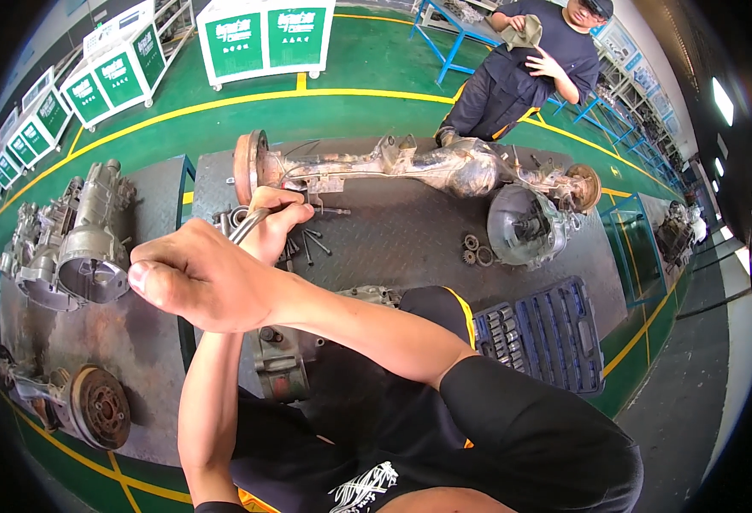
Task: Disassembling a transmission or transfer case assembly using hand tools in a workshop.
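Note:
My right hand (209, 278) is closed in a fist, its forearm crossing over the left one. A shiny curved metal bar (248, 226) runs from this fist toward my left hand (275, 224), whose fingers are closed at its far end. The bar's ends are hidden, so its exact kind cannot be told. Just beyond the hands, a rusty brake drum (245, 171) sits at the left end of a long axle housing (470, 167) lying across the metal workbench (393, 248). Several loose bolts (316, 242) lie beside my left hand.
An opened blue socket set (555, 333) lies at the right, near small gears (471, 250) and a rounded housing (525, 227). Gearbox casings (94, 248) and another drum (100, 406) occupy the left bench. Across the bench, a person (521, 81) holds a cloth (523, 32).

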`<state>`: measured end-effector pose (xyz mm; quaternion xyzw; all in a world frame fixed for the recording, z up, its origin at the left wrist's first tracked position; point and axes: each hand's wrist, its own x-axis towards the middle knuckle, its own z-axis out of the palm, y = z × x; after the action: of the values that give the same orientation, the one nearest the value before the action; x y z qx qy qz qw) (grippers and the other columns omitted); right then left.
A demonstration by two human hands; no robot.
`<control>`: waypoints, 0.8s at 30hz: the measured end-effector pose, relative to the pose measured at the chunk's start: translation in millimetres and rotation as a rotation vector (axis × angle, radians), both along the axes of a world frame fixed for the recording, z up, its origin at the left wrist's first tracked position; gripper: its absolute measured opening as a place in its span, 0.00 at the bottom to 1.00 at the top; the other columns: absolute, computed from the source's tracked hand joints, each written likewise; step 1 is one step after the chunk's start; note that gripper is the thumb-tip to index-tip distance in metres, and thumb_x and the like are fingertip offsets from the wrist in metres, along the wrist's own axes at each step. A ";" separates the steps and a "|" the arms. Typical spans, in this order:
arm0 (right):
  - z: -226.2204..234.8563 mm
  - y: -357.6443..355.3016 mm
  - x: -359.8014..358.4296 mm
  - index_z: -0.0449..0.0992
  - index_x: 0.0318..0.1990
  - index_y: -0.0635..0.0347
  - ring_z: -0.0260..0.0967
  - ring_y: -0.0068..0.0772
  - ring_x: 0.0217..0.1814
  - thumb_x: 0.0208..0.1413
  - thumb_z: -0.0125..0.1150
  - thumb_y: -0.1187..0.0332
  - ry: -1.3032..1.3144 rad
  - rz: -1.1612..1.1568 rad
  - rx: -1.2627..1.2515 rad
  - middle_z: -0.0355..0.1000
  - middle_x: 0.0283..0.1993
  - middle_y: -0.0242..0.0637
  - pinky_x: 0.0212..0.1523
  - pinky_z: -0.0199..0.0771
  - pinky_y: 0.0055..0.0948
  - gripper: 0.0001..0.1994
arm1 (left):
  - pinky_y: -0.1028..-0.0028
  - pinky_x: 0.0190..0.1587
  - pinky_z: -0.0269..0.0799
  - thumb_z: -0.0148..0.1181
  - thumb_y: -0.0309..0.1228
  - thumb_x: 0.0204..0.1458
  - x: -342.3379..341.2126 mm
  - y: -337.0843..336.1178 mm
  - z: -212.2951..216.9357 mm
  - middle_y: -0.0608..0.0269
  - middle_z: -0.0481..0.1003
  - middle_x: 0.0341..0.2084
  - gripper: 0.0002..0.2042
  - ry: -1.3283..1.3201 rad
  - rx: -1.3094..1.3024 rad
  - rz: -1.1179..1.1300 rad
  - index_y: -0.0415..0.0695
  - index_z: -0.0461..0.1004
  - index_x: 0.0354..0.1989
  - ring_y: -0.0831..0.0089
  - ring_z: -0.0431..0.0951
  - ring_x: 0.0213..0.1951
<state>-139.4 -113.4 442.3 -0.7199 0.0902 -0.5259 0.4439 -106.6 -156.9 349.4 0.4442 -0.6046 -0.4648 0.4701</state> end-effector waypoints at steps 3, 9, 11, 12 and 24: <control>0.2 -7.0 4.9 0.58 0.23 0.65 0.49 0.33 0.19 0.64 0.50 0.62 -0.034 -0.014 0.016 0.52 0.18 0.39 0.23 0.54 0.35 0.20 | 0.75 0.36 0.65 0.68 0.31 0.49 -2.9 12.4 1.2 0.65 0.72 0.28 0.14 0.042 0.054 -0.039 0.38 0.76 0.41 0.77 0.69 0.31; -9.4 -17.4 6.6 0.57 0.21 0.66 0.47 0.31 0.20 0.67 0.47 0.54 -0.049 -0.002 0.137 0.49 0.17 0.39 0.24 0.53 0.37 0.26 | 0.71 0.41 0.71 0.73 0.38 0.48 15.9 19.9 -43.2 0.63 0.78 0.35 0.15 -0.156 -0.053 -0.251 0.41 0.80 0.38 0.76 0.74 0.37; -12.1 -18.5 2.1 0.58 0.20 0.64 0.47 0.30 0.21 0.69 0.44 0.45 -0.023 -0.118 0.018 0.49 0.17 0.36 0.24 0.54 0.36 0.32 | 0.71 0.44 0.72 0.73 0.38 0.50 8.1 17.4 -45.5 0.64 0.78 0.37 0.17 -0.161 -0.069 -0.261 0.40 0.78 0.43 0.76 0.75 0.38; -10.5 -17.5 0.1 0.59 0.20 0.63 0.48 0.29 0.21 0.69 0.42 0.41 -0.048 -0.126 0.005 0.50 0.17 0.35 0.24 0.54 0.36 0.34 | 0.71 0.39 0.70 0.71 0.34 0.50 0.4 32.4 -30.0 0.65 0.77 0.31 0.11 0.056 0.009 -0.259 0.39 0.78 0.35 0.76 0.74 0.35; -4.9 -51.2 -0.7 0.79 0.40 0.60 0.69 0.22 0.35 0.67 0.55 0.47 0.024 0.067 0.176 0.73 0.29 0.30 0.41 0.72 0.28 0.22 | 0.73 0.21 0.78 0.62 0.28 0.52 28.3 60.6 1.0 0.65 0.77 0.27 0.08 0.133 0.320 -0.442 0.36 0.80 0.34 0.78 0.76 0.26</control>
<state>-140.2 -164.6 437.3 -0.6871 0.1174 -0.4919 0.5217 -78.3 -96.3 350.5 0.3386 -0.5737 -0.6738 0.3196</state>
